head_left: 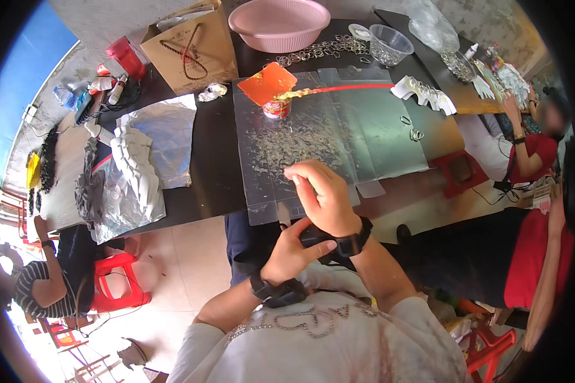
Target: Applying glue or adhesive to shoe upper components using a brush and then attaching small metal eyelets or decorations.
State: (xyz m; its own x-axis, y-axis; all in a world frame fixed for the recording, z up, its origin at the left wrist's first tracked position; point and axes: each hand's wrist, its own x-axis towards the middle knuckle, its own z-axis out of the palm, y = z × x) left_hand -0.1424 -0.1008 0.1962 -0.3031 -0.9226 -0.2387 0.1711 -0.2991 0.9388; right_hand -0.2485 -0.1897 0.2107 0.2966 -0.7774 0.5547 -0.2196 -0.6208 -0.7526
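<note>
While our two hands are close together, our right hand [321,196] is up with its fingers curled, and its thumb is near the pointing finger. We cannot tell if they press together or pinch some tiny thing. Our left hand [289,256] is just below it, with thumb and pointing finger spread apart next to the black band [354,242] on our right wrist. We cannot tell if those fingers squeeze the band. Another dark band [278,293] goes around our left wrist. Just past our right fingers, we see a clear sheet [384,147] with a big messy patch of bits stuck on it. Farther past our hands, a red can [276,110] stands on it, with an orange square [267,83] over its top and a red stick [358,87] reaching to the right. To the right of our grip are metal rings [416,134] and, farther off, white pieces [424,94] in a row. Well to the left of our hands, we see a shiny silver sheet [172,131] and a white stack [135,167]. Farthest ahead of our hands sits a pink basket [278,39].
</note>
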